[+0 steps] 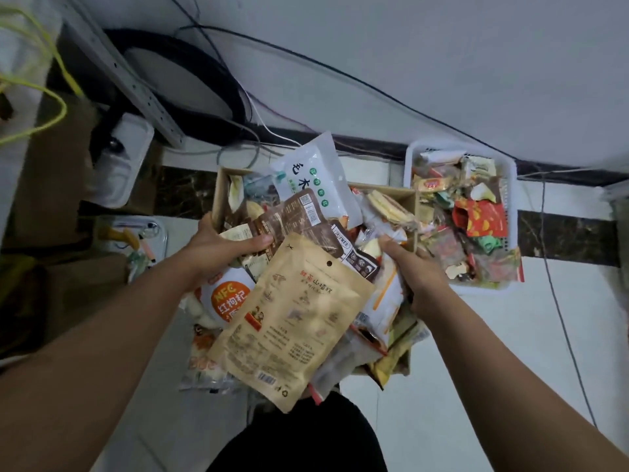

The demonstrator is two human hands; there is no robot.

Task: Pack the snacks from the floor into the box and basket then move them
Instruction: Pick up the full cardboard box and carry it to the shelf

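The left hand (218, 247) grips the left side of the box (221, 185), its thumb lying over the packets at that edge while the fingers are hidden below. The right hand (418, 270) grips the box's right side, fingers curled down among the packets there. The cardboard box sits between the two hands, heaped past its rim with snacks. A tan pouch (292, 321) lies on top at the near side, hanging over the near edge. A brown pouch (299, 219) lies just beyond it, and a white pouch (313, 175) sticks up at the far side. An orange-and-white pack (226, 298) shows under the left wrist. Whether the box rests on the floor (459, 352) or is lifted cannot be told.

The white basket (413, 155) stands on the floor just right of the box, by the wall, full of small packets, among them a red packet (483, 216). Black cables (340, 74) run across the wall beyond. A metal tray (163, 233) lies to the left.
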